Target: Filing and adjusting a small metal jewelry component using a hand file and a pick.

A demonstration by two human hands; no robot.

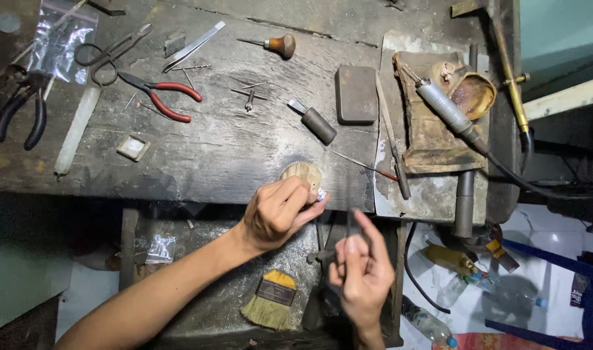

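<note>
My left hand [278, 212] is closed around a round wooden holder [302, 174] at the front edge of the dark workbench [232, 146]. A small pale piece [321, 194] shows at my fingertips. My right hand [363, 267] hovers just below and to the right, fingers pinched on a thin dark tool [349, 223] that points up toward the small piece. What sits at the tool's tip is too small to tell.
Red-handled pliers [163, 96], black pliers [21, 110], scissors, a file [193, 45], a wooden-knobbed graver [278, 45], a dark block [356, 94] and a rotary handpiece [447, 110] on a leather pad lie on the bench. A brush [272, 299] lies on the lower shelf. Bottles lie on the floor at the right.
</note>
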